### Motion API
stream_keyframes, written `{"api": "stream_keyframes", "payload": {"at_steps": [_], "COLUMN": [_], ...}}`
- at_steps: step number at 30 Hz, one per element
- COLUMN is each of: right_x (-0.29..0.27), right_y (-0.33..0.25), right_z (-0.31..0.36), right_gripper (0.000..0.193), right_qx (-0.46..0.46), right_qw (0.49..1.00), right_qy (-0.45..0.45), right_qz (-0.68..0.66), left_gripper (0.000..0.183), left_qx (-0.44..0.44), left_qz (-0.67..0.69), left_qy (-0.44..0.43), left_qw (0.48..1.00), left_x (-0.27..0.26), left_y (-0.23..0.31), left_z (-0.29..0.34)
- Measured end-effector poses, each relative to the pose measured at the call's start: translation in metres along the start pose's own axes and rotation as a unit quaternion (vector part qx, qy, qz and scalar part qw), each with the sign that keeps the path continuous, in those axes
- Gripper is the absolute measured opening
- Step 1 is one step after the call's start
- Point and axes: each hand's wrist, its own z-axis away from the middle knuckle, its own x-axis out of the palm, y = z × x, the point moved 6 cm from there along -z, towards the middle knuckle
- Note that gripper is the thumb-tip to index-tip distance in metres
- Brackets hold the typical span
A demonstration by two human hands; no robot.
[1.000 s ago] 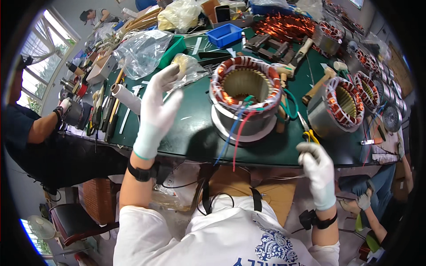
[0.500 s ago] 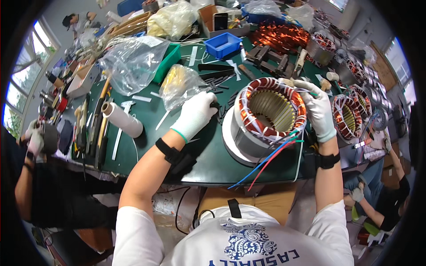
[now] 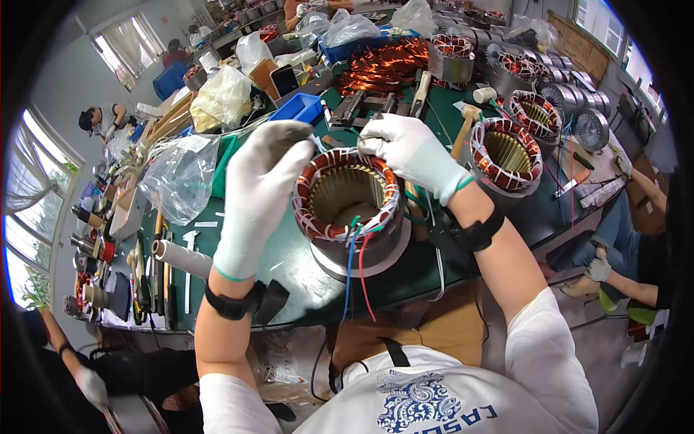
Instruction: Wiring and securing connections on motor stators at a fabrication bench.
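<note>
A motor stator (image 3: 396, 235) stands upright on the green table in front of me, with red-brown windings laced in white cord around its top. Blue and red lead wires (image 3: 363, 278) hang from its near rim, and green sleeves show where they leave the windings. My left hand (image 3: 264, 173), in a white glove with a darkened palm, is raised at the stator's far left rim, fingers curled toward the thumb. Closed fingers of my gloved right hand (image 3: 412, 148) press together at the far right rim. What either hand holds is hidden.
A second wound stator (image 3: 506, 155) stands to the right, a wooden-handled mallet (image 3: 465, 130) beside it. Behind lie a blue bin (image 3: 298, 108) and a heap of copper coils (image 3: 383, 64). A thread cone (image 3: 181, 257) and tools are left. Other people work on both sides.
My left hand has left the small black pieces on the table and risen to the stator's far left. My right hand has moved from its right side to the far rim. The view has shifted.
</note>
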Motion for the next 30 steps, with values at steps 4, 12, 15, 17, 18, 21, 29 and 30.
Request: {"api": "stream_keyframes", "payload": {"at_steps": [4,12,15,17,18,21,29,30], "right_x": [0.0,-0.003,-0.002,0.001,0.001,0.008,0.018,0.012], "right_y": [0.008,0.01,0.014,0.017,0.019,0.025,0.037,0.026], "right_z": [0.003,0.005,0.006,0.004,0.005,0.003,0.073,0.082], "right_gripper": [0.019,0.03,0.026,0.031,0.031,0.03,0.03,0.029], "right_qx": [0.042,0.088,0.09,0.074,0.075,0.083,0.202,0.208], "right_qw": [0.997,0.987,0.99,0.991,0.99,0.978,0.837,0.821], "right_qy": [0.016,0.0,-0.008,-0.001,-0.002,-0.003,0.151,0.166], "right_qz": [-0.057,-0.131,-0.112,-0.111,-0.121,-0.189,-0.486,-0.505], "left_gripper": [0.021,0.021,0.017,0.017,0.017,0.017,0.017,0.019], "left_qx": [0.017,-0.002,0.023,0.068,0.067,0.0,0.056,0.066], "left_qz": [-0.073,-0.035,-0.082,-0.116,-0.116,-0.223,-0.296,-0.309], "left_qy": [0.016,-0.005,-0.013,-0.015,-0.017,-0.071,-0.095,-0.105], "left_qw": [0.997,0.999,0.996,0.991,0.991,0.972,0.949,0.943], "left_x": [0.027,0.046,0.054,0.057,0.057,0.058,0.071,0.071], "left_y": [0.009,-0.006,-0.007,-0.007,-0.007,-0.004,0.01,0.012], "left_z": [-0.019,-0.024,-0.026,-0.026,-0.028,-0.032,-0.024,-0.024]}}
